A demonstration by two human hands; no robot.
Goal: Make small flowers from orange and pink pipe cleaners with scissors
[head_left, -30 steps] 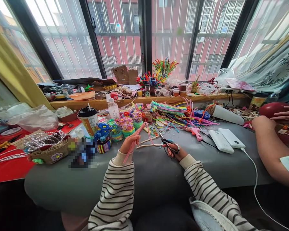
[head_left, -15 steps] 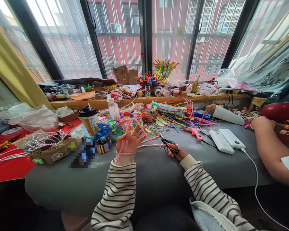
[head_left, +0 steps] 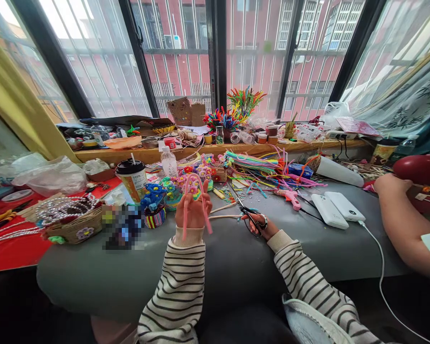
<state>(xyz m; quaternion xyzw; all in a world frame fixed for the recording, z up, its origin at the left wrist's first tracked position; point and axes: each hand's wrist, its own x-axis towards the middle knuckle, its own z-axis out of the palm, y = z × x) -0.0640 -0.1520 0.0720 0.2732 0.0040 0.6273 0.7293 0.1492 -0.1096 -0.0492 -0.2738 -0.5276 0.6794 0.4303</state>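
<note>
My left hand (head_left: 193, 213) is raised over the grey table, its fingers closed on a pink pipe cleaner (head_left: 185, 219). The pipe cleaner is bent into an upside-down U, its two legs hanging down past the palm. My right hand (head_left: 261, 225) rests low at the table with a pair of black-handled scissors (head_left: 250, 210), fingers through the loops and the blades pointing away. Behind my left hand is a cluster of fuzzy pink flowers (head_left: 196, 184). A pale cord-like strip (head_left: 224, 217) lies between my hands.
Bundled pipe cleaners (head_left: 254, 162) lie toward the windowsill. A pink glue gun (head_left: 291, 198) and two white power banks (head_left: 329, 210) sit to the right. On the left stand a drink cup (head_left: 132, 180) and a woven basket (head_left: 73, 229). Another person's arm (head_left: 397, 215) reaches in from the right.
My left hand has turned and its spread fingers have closed in. The pipe cleaner's right leg has swung down into a narrower U. My right hand and the scissors stay put.
</note>
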